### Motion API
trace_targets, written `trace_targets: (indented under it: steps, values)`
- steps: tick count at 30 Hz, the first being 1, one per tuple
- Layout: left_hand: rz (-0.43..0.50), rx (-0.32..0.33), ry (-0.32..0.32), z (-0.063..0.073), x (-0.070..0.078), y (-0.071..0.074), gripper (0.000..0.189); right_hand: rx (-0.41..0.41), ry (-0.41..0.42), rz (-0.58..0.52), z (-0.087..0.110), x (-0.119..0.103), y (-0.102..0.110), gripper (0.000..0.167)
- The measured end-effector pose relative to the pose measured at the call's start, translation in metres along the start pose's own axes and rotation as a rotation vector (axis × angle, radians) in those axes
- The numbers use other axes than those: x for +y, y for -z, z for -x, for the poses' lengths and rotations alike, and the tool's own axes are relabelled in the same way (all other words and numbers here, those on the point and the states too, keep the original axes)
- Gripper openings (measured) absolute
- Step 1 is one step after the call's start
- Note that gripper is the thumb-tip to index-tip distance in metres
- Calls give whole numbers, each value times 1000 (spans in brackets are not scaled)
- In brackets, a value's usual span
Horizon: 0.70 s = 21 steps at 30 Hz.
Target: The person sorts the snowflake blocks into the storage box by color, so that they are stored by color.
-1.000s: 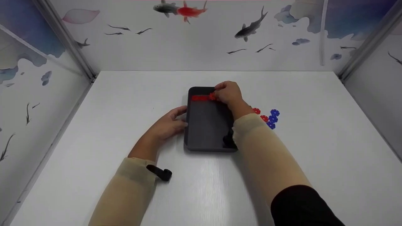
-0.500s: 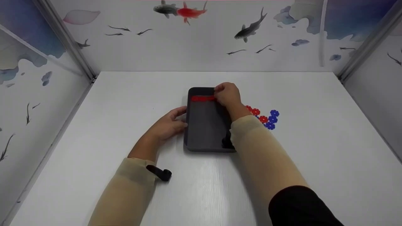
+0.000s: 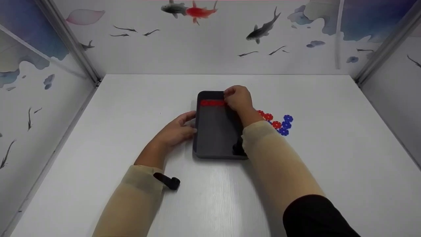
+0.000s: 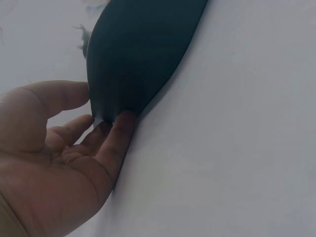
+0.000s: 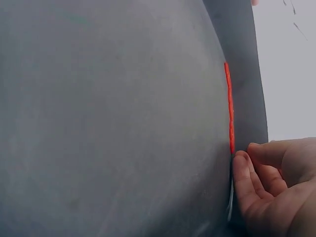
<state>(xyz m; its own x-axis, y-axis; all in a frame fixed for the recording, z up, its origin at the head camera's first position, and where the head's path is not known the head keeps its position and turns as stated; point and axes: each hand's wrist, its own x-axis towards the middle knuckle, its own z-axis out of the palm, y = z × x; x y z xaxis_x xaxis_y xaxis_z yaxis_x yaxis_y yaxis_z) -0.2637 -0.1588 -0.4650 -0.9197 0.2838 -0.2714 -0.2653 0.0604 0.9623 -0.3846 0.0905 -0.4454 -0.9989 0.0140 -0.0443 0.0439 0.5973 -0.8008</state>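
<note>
A dark grey rectangular tray lies on the white table. Across its far end runs a row of red snowflake discs, seen edge-on as a thin red strip in the right wrist view. My right hand reaches over the far right corner with bent fingers, thumb and fingertips close together at the disc on the row's right end, which they partly cover. My left hand rests against the tray's left wall, its thumb and fingertips touching the outside. The right forearm hides part of the tray's right side.
Right of the tray, on the table, lie loose blue snowflake discs and red snowflake discs, partly behind the right wrist. A black wrist camera mount sticks out from the left sleeve. Patterned panels enclose the table.
The red disc in my right hand was tilted above the row's right end and now lies flat in line with the others. The right hand has barely shifted; the left stays against the tray.
</note>
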Motion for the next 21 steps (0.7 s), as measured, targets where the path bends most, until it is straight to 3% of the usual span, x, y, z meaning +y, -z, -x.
trace_targets:
  steps: [10,16,21]
  values:
    - [24,-12,3,-1,-1,-1,76,-64,21,-332,3,-16,17,34]
    - [16,-4,4,-1,-1,-2,75,-126,44,-327,14,-26,50,36]
    - [7,17,14,0,0,-1,75,-158,87,-268,33,-19,83,38]
